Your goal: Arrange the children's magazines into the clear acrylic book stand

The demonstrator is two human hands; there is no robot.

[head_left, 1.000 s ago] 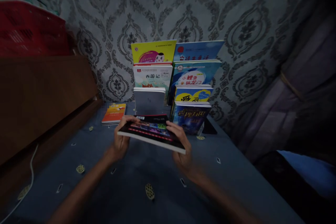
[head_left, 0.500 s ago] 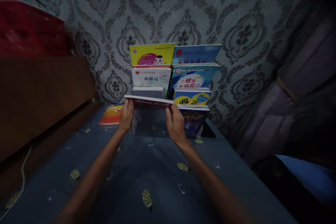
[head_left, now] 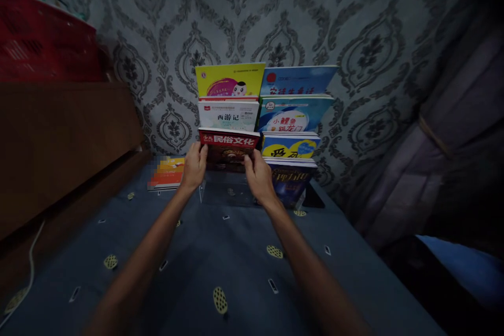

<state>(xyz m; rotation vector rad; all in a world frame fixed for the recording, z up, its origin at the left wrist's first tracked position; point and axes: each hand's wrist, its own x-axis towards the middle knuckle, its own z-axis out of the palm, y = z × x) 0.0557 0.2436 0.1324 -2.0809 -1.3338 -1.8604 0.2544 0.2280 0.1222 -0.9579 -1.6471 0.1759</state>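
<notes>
A dark red book (head_left: 226, 153) stands nearly upright between my hands, its cover facing me. My left hand (head_left: 193, 166) is closed on its left edge, and my right hand (head_left: 258, 174) grips the right edge with the thumb on the cover. The book rests in the left column of a clear tiered book stand (head_left: 228, 190), above the bare front tier. Right behind it is a white book (head_left: 228, 114), with a yellow book (head_left: 230, 80) higher up. In the right column, a dark blue book (head_left: 291, 184) sits lowest, below a blue-and-yellow book (head_left: 290, 146) and a teal book (head_left: 295, 113).
The stand is on a blue patterned cloth (head_left: 189, 283) against a papered wall (head_left: 354, 58). An orange book (head_left: 168, 174) lies left of it. A wooden cabinet (head_left: 66, 147) bearing a red basket (head_left: 47, 37) is at left; a curtain (head_left: 417, 184) hangs at right.
The red book has tipped from nearly flat, edge toward me, to nearly upright with its cover showing. It now stands in front of the white book. Both hands have kept hold.
</notes>
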